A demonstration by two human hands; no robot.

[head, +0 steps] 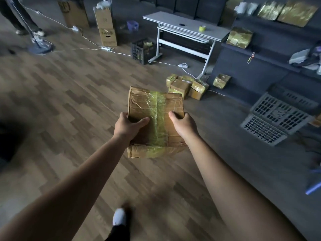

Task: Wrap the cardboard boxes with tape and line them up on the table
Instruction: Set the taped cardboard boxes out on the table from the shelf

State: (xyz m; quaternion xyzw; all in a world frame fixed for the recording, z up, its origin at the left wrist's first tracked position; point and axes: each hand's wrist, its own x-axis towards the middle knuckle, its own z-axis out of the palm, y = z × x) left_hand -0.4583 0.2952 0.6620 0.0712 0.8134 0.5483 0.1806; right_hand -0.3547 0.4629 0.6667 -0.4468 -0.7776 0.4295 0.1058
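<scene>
At far left, a round grey stand base (41,46) w/ a person's legs behind it. Thin white cables (90,40) trail from there over the brown wood-pattern floor (69,101) and cross in front of the table. The floor's mid stretch is a broad open lane.

Next come tall brown cardboard cartons (106,26), then a black plastic lattice crate (143,51) just beside the grey folding table (173,21). A yellow-green tape roll (202,28) stands on top.

Centre: a brown cardboard box w/ a yellow-green tape band (156,105) is held in the air, well short of the table. The left hand (129,126) grips its left edge, thumb on top. The right hand (184,125) grips the right edge the same way.

A pile of small taped cardboard boxes (185,86) sits at the table's near leg, crowding the approach. Far right: grey plastic lattice crates (278,117).
</scene>
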